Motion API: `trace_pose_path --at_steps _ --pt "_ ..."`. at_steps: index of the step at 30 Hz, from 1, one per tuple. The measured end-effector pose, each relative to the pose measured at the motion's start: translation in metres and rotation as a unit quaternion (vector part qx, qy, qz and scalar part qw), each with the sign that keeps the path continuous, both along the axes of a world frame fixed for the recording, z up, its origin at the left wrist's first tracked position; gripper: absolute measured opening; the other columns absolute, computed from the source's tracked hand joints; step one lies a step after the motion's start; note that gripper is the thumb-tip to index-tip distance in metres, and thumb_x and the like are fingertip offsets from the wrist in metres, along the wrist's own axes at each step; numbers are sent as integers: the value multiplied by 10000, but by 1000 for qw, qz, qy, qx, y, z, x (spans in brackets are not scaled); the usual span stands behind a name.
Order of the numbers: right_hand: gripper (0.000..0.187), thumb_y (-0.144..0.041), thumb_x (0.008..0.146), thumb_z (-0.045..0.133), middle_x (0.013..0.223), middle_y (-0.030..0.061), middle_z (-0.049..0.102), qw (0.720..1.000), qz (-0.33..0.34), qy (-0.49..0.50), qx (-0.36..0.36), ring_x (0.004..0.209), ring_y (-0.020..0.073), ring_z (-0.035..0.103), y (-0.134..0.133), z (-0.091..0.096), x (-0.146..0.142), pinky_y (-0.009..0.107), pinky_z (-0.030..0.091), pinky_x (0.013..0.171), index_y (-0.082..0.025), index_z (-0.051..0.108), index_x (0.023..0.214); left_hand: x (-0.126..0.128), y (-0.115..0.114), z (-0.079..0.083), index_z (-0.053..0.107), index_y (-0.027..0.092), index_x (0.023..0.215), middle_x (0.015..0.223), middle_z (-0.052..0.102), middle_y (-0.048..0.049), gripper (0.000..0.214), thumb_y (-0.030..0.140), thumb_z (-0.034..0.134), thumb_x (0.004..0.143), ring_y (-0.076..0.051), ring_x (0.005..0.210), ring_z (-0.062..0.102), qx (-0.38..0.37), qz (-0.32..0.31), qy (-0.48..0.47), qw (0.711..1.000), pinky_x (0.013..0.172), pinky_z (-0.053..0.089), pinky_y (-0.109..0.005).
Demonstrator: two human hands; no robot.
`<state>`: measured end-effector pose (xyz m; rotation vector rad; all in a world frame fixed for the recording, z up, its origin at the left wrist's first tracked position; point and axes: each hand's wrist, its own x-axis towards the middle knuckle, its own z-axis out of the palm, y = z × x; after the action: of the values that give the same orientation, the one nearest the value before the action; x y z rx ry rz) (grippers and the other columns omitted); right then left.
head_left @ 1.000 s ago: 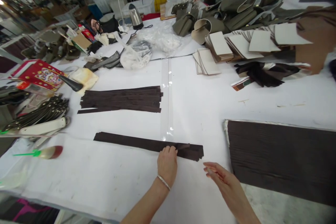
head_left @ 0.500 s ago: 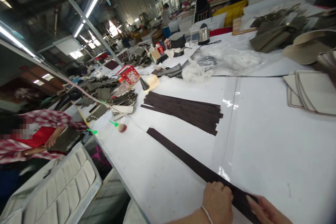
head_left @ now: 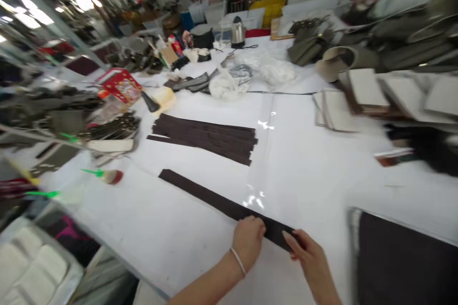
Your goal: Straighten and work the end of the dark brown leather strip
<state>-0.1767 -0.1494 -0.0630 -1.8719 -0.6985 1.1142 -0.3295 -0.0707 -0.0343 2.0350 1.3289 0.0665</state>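
Pinches the lower-right end of a long, flat, dark brown strip [head_left: 200,191] in the bare right hand [head_left: 310,250], closing the thumb on the upper face and folding the fingers about the far edge. Curls the bare left hand [head_left: 248,240], ringed at the wrist by a thin whitish bangle [head_left: 238,261], onto the same strip near the right hand but apart from it; cannot tell, with fingertips hidden, whether pinching or merely pressing. Has the strip lying slantwise on a broad, white-covered table [head_left: 304,162], stretching from the hands toward the upper left and crossing a band of glossy clear tape [head_left: 263,167] beside the left hand. Faces, just beyond and apart from it, a flat pile of narrow dark brown strips [head_left: 203,138] with uneven ends. Has at the left, well away from both hands, a small bottle with a bright green nozzle and reddish end [head_left: 113,177], and farther off a bright red patterned carton [head_left: 123,86]. Has at the right a large, flat, dark brown panel [head_left: 408,262], blurred and cut off by the edge of view. Includes farther back a crumpled bundle of whitish plastic [head_left: 229,83], a silvery kettle [head_left: 238,33] and overlapping off-white flat pieces [head_left: 368,90].
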Motion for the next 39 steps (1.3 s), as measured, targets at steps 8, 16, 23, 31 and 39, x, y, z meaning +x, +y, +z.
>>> trace_pose_path --at_steps 8,16,23,31,39 --pt "450 -583 679 647 427 -58 400 998 -40 40 -5 388 91 361 -1 10 0 226 296 417 -193 439 598 16 -12 3 478 268 1264 1202 524 -68 572 55 491 733 -219 1119 477 44 -95 -138 985 997 421 -418" --pt "451 -609 707 605 465 -55 425 994 -67 89 10 409 86 395 -8 4 4 204 327 401 -184 468 641 30 -5 0 628 217 1028 1071 599 -68 396 37 451 723 -201 1041 543 -9 -43 -179 983 974 458 -411" --pt "423 -606 758 520 499 -36 470 994 -83 61 -23 439 129 476 -14 1 8 231 387 416 -185 517 714 29 -3 -3 618 225 1079 1119 610 -69 378 98 458 761 -208 1058 569 -37 -35 -203 978 952 482 -419" --pt "320 -457 828 483 1078 71 569 975 -127 -184 -9 1050 248 492 -23 25 9 375 386 881 -228 619 1006 32 -10 -4 590 211 1113 1091 629 -74 288 330 426 908 -195 1022 596 -19 -27 -197 980 912 506 -378" --pt "363 -474 880 457 732 51 617 993 -109 -29 21 694 179 544 -13 48 -15 296 410 651 -173 608 744 26 -17 -12 610 239 1095 1004 656 -62 324 364 380 905 -209 946 640 53 -61 -177 981 879 535 -373"
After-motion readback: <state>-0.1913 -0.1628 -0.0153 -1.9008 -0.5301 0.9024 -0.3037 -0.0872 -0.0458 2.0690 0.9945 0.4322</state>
